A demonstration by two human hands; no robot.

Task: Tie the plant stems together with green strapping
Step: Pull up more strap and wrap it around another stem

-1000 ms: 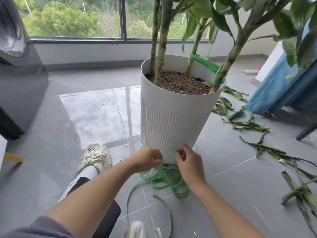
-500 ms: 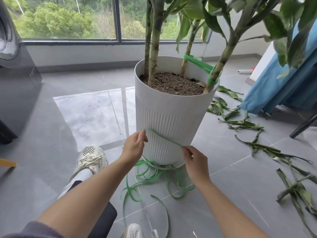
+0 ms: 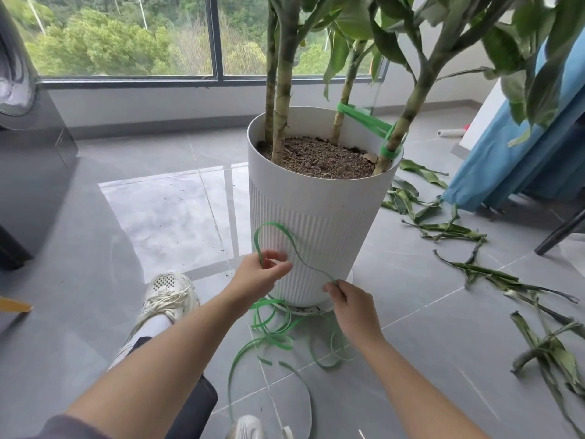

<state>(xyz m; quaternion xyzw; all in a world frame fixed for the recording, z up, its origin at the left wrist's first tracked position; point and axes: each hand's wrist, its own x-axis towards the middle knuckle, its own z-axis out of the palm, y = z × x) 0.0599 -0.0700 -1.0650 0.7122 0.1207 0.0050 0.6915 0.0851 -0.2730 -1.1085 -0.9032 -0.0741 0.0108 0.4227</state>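
Your left hand (image 3: 259, 277) pinches a thin green plastic strapping (image 3: 273, 224) between thumb and curled fingers, and your right hand (image 3: 351, 307) pinches it further along. Between them the strapping arches up in front of the tall white ribbed plastic pot (image 3: 316, 201). The rest lies in loose coils on the grey tiled floor (image 3: 95, 280) at the pot's base. The pale green plant stems (image 3: 280, 99) stand in the pot above.
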